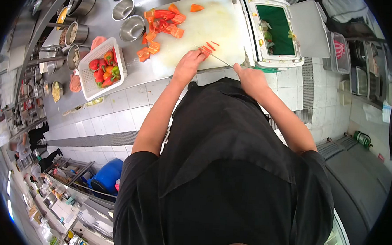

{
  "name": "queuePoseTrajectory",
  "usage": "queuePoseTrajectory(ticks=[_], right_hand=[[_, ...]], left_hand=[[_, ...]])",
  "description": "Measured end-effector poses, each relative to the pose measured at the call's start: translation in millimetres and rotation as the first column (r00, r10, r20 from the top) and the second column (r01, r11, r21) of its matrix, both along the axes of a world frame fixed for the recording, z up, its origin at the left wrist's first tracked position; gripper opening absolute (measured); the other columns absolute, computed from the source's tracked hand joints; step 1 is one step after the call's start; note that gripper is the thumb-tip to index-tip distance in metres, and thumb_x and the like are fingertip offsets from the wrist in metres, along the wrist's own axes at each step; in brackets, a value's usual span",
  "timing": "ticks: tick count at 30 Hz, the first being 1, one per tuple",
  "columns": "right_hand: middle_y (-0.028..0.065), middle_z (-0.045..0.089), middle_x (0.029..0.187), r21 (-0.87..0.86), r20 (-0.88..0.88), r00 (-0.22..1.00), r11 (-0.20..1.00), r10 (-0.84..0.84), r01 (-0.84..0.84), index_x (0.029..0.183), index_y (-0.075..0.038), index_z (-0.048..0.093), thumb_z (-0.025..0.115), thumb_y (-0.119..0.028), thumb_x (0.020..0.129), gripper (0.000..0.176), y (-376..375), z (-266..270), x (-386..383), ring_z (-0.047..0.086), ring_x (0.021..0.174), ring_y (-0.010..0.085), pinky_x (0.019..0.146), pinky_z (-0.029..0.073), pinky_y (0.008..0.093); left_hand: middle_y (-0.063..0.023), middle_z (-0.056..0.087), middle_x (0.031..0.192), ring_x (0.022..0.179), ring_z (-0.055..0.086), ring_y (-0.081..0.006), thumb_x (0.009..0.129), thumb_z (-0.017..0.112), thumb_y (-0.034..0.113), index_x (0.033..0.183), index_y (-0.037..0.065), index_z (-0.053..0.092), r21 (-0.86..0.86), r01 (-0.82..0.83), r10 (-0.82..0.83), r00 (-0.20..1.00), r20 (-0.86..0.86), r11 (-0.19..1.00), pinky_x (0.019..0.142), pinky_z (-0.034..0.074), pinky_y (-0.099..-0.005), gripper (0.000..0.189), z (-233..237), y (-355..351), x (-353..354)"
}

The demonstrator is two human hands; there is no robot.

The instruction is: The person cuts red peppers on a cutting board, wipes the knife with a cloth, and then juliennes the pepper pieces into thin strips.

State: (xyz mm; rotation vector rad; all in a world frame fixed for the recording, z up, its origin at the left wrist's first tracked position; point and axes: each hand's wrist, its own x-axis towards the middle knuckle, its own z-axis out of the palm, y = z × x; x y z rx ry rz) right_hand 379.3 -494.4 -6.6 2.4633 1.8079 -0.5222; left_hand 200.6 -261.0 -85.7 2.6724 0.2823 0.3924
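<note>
Pressing down on a red pepper piece, the left hand curls its fingers over it and pins it near the front edge of the white cutting board. The right hand is closed tight around the handle of a knife. The thin blade slants across to the pepper, just beside the left fingertips, and a few red strips lie next to it. Farther back on the board sits a pile of cut pepper chunks. Beside the board on the steel counter stand 2 steel bowls and a white basket of whole peppers. An open bin with a green liner stands to the right.
</note>
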Motion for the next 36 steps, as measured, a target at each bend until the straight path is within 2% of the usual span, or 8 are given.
queuePoseTrajectory(ticks=[4, 7, 15, 18, 22, 24, 34, 36], right_hand=[[0.0139, 0.072, 0.074, -0.051, 0.084, 0.996, 0.998, 0.029, -0.024, 0.12, -0.008, 0.052, 0.056, -0.003, 0.094, 0.027, -1.8, -0.5, -4.1, 0.074, 0.068, 0.0357, 0.058, 0.056, 0.0473], [0.0137, 0.072, 0.073, 0.148, -0.029, 1.0, 0.989, 0.013, -0.009, 0.118, -0.009, 0.054, 0.056, -0.005, 0.095, 0.024, 6.3, -48.1, -1.2, 0.074, 0.068, 0.0339, 0.058, 0.056, 0.0462], [0.0146, 0.073, 0.076, -0.038, -0.004, 1.0, 0.999, 0.001, -0.001, 0.119, -0.008, 0.053, 0.058, -0.006, 0.094, 0.025, 13.2, -8.9, -6.0, 0.075, 0.072, 0.0367, 0.06, 0.057, 0.0492], [0.0144, 0.074, 0.078, 0.108, -0.062, 0.998, 0.994, 0.001, 0.006, 0.118, -0.008, 0.054, 0.058, -0.005, 0.094, 0.024, 18.3, -42.1, -7.8, 0.076, 0.072, 0.0344, 0.06, 0.057, 0.0477], [0.0156, 0.075, 0.082, 0.003, -0.014, 1.0, 1.0, 0.007, -0.007, 0.119, -0.007, 0.054, 0.057, -0.004, 0.094, 0.025, 30.1, -19.4, -8.9, 0.076, 0.074, 0.0352, 0.063, 0.058, 0.0485], [0.0167, 0.075, 0.084, -0.022, -0.041, 0.999, 1.0, 0.001, -0.002, 0.123, -0.008, 0.053, 0.058, -0.005, 0.094, 0.03, 27.5, -4.2, -8.4, 0.076, 0.076, 0.036, 0.065, 0.058, 0.0493], [0.0208, 0.075, 0.087, -0.019, -0.148, 0.986, 0.997, -0.075, 0.073, 0.127, -0.008, 0.053, 0.057, -0.005, 0.094, 0.034, 32.7, -52.0, 1.8, 0.075, 0.083, 0.0421, 0.071, 0.058, 0.0546], [0.0223, 0.075, 0.09, -0.006, -0.376, 0.925, 0.998, -0.056, 0.058, 0.128, -0.009, 0.052, 0.057, -0.004, 0.094, 0.035, 30.8, -52.9, 16.5, 0.075, 0.086, 0.0425, 0.074, 0.058, 0.055]], left_hand=[[-0.0095, 0.066, 0.129, 0.12, 0.062, -0.0319, 0.081, 0.06, -0.009, 0.126, 0.009, 0.069, -0.06, 0.029, -0.031, 0.999, -0.035, 0.998, 0.105, 0.053, -0.0417, 0.048, 14.1, 1.1, 3.7], [-0.0095, 0.067, 0.126, 0.119, 0.062, -0.032, 0.082, 0.06, -0.008, 0.124, 0.008, 0.07, -0.036, 0.024, -0.024, 1.0, 0.002, 0.999, 0.104, 0.053, -0.0414, 0.046, 10.4, 1.2, 2.7], [-0.0066, 0.066, 0.124, 0.119, 0.062, -0.0298, 0.083, 0.06, -0.007, 0.124, 0.01, 0.07, -0.009, 0.014, -0.014, 1.0, -0.023, 1.0, 0.104, 0.053, -0.0406, 0.045, 6.3, 0.1, 1.5], [-0.0068, 0.066, 0.122, 0.119, 0.063, -0.0298, 0.083, 0.061, -0.007, 0.123, 0.01, 0.071, -0.023, 0.029, -0.029, 0.999, 0.016, 0.999, 0.103, 0.053, -0.0409, 0.045, 8.3, -1.3, 1.7], [-0.007, 0.066, 0.121, 0.117, 0.063, -0.0299, 0.082, 0.061, -0.007, 0.122, 0.01, 0.071, -0.025, 0.024, -0.023, 0.999, 0.038, 0.999, 0.103, 0.054, -0.0415, 0.044, 7.1, 0.3, 3.1], [-0.0066, 0.067, 0.121, 0.117, 0.063, -0.0298, 0.082, 0.061, -0.007, 0.122, 0.01, 0.071, -0.017, 0.019, -0.018, 0.999, 0.042, 1.0, 0.102, 0.054, -0.0415, 0.044, 4.3, 2.1, 4.8], [-0.0058, 0.067, 0.121, 0.114, 0.064, -0.0292, 0.08, 0.063, -0.006, 0.117, 0.009, 0.073, 0.064, 0.047, -0.052, 0.996, 0.077, 0.997, 0.1, 0.055, -0.0409, 0.041, 6.1, 6.1, 0.1], [-0.0063, 0.067, 0.12, 0.112, 0.064, -0.0295, 0.08, 0.063, -0.007, 0.115, 0.009, 0.073, 0.037, 0.05, -0.053, 0.994, 0.095, 0.998, 0.099, 0.055, -0.0409, 0.04, 3.5, 8.5, 0.0]])
